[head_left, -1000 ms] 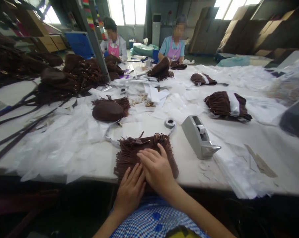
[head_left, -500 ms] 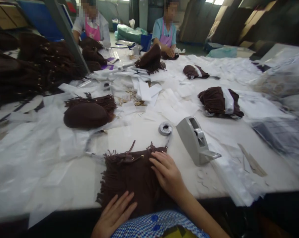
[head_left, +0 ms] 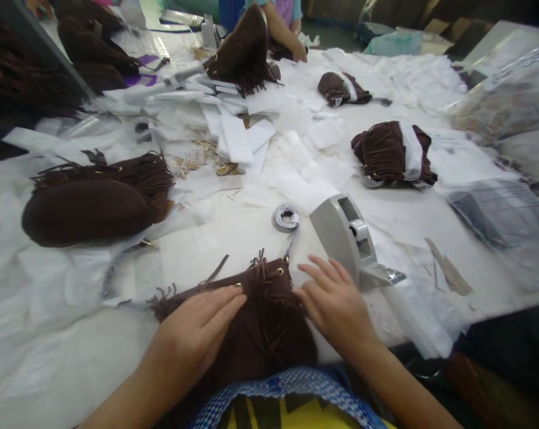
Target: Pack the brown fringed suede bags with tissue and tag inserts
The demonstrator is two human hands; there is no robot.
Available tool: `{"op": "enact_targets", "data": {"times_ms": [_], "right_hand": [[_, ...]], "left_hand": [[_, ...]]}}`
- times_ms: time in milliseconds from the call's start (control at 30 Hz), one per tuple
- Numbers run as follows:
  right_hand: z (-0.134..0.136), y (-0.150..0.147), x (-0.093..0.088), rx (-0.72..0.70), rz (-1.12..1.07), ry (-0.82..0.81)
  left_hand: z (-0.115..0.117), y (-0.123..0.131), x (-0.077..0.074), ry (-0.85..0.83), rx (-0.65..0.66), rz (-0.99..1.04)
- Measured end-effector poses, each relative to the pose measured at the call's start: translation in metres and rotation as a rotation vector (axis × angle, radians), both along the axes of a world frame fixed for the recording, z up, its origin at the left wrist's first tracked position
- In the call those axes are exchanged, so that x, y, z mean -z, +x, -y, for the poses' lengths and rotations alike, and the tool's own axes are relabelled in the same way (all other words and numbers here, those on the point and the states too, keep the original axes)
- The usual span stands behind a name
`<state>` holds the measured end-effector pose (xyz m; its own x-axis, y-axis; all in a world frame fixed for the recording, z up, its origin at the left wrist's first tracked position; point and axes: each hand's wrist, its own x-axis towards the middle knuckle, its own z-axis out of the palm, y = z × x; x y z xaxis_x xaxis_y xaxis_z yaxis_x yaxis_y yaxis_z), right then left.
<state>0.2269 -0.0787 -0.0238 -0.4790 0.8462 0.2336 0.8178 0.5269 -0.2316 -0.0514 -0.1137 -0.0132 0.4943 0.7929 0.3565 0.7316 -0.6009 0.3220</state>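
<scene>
we are resting our left hand [head_left: 191, 336] on the fringed brown bag [head_left: 269, 322], its grip slack and fingers outstretched. we are holding our right hand [head_left: 334, 301] with fingers loosely parted, one fingertip meeting the bag's right side. the bag is lying at the worktop's [head_left: 198, 247] near edge, and beyond the right hand we are seeing the grey tape dispenser [head_left: 334, 229], with a coiled strip [head_left: 278, 221] lying past the bag's far edge.

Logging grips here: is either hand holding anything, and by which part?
It cannot be told: the left hand lies on the fringed bag near its top, the right hand at its right edge.
</scene>
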Motion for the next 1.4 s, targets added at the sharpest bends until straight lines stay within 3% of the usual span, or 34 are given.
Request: {"op": "enact_targets", "data": {"times_ms": [100,200,300,367,467,633,800,933,1033,1133,1233,1300,1400], "right_hand": [[0.005,0.012,-0.011,0.215,-0.055,0.09],[-0.001,-0.006,-0.013,0.095,-0.206,0.024],[-0.014,-0.032,-0.006,-0.065,-0.177,-0.118],[-0.023,-0.041,-0.001,-0.116,-0.082,-0.167],[-0.033,-0.041,0.005,-0.185,-0.034,-0.174],[-0.034,-0.032,0.022,-0.266,-0.191,-0.053],[-0.023,-0.031,0.037,-0.117,-0.35,0.054],[-0.017,-0.033,0.039,0.086,-0.507,-0.031],[-0.016,-0.036,0.036,0.297,-0.706,-0.257],[-0.018,-0.038,0.035,0.415,-0.877,-0.478],[-0.019,-0.035,0.034,0.438,-0.92,-0.56],[-0.019,-0.03,0.031,0.379,-0.854,-0.538],[-0.018,-0.027,0.016,0.222,-0.659,-0.287]], "left_hand": [[-0.015,0.011,0.009,0.002,-0.105,-0.016],[-0.024,0.014,0.013,-0.096,-0.204,-0.072],[-0.035,0.007,0.011,-0.315,-0.283,-0.165],[-0.045,-0.002,0.007,-0.501,-0.239,-0.117],[-0.065,-0.015,-0.001,-0.743,-0.073,0.043],[-0.095,-0.021,-0.004,-1.127,0.185,0.148],[-0.096,-0.022,0.002,-1.358,0.172,0.333],[-0.09,-0.024,0.002,-1.45,0.119,0.426],[-0.09,-0.024,-0.002,-1.471,0.116,0.455],[-0.09,-0.021,-0.007,-1.466,0.114,0.47],[-0.088,-0.02,-0.011,-1.465,0.087,0.483],[-0.085,-0.021,-0.011,-1.447,0.051,0.494],[-0.081,-0.021,-0.01,-1.413,-0.018,0.503]]}}
